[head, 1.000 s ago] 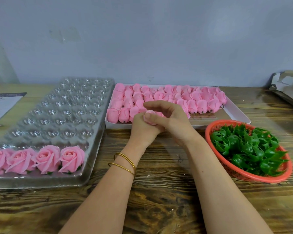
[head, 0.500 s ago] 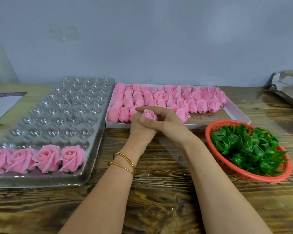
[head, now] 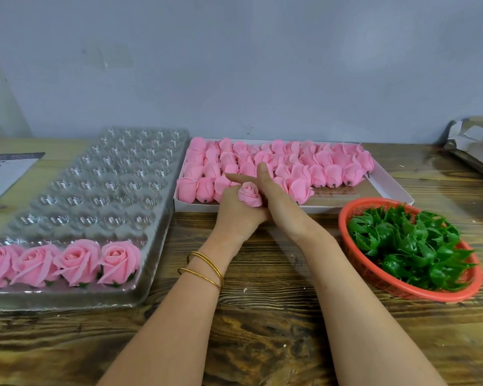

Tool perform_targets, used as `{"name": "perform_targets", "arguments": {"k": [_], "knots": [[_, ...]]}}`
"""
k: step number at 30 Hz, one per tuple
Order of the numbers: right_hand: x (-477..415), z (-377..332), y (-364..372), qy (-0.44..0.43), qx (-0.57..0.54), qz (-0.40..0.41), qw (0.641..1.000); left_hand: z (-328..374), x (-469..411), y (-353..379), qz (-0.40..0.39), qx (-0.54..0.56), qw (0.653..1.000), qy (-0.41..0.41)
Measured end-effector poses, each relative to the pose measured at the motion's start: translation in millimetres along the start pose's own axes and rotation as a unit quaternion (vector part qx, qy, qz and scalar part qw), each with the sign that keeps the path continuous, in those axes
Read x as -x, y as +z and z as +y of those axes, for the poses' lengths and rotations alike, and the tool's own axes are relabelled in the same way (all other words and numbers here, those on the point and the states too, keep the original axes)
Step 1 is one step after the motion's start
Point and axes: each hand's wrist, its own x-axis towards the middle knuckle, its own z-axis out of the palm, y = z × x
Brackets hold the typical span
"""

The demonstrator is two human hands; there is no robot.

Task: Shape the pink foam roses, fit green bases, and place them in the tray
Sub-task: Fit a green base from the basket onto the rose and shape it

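The rose (head: 250, 194) sits in the left hand (head: 237, 215), whose fingers curl round its lower half while the forefinger sticks out. The right hand (head: 276, 196) lies flat against its side with straight fingers, so the two hands are together over the near edge of the box (head: 388, 190) of buds (head: 318, 168). The rose is tight and small beside the four finished roses (head: 67, 263) in the near row of the tray (head: 140, 296), so shaping looks unfinished and no base is on it. The main risk is likely the foam itself. Too hard a press or roll from the flat hand could crease or tear an outer petal, or open the bloom lopsided. A loose hold could let it drop among the buds just beyond it. Reaching next for the bases (head: 407, 246) means crossing to the basket (head: 410, 291) at the right, and a forearm could nudge its rim. The tray looks thin and may slide on the worktop (head: 262, 344) if a rose is pushed in hard.
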Motion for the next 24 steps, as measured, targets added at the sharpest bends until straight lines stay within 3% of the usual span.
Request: {"name": "perform_targets", "arguments": {"k": [6,10,24], "knots": [[-2.0,-5.0,-3.9,0.003,-0.102,0.101,0.990,4.2,4.3,0.6,-0.027,0.008,0.999,0.044],[-0.9,-10.6,-10.5,-0.016,-0.198,0.093,0.976,2.3,4.7,1.5,-0.036,-0.017,0.999,0.037],[-7.2,-1.9,-6.7,0.003,-0.185,0.070,0.980,6.6,7.0,1.4,-0.052,0.013,0.998,0.015]]}}
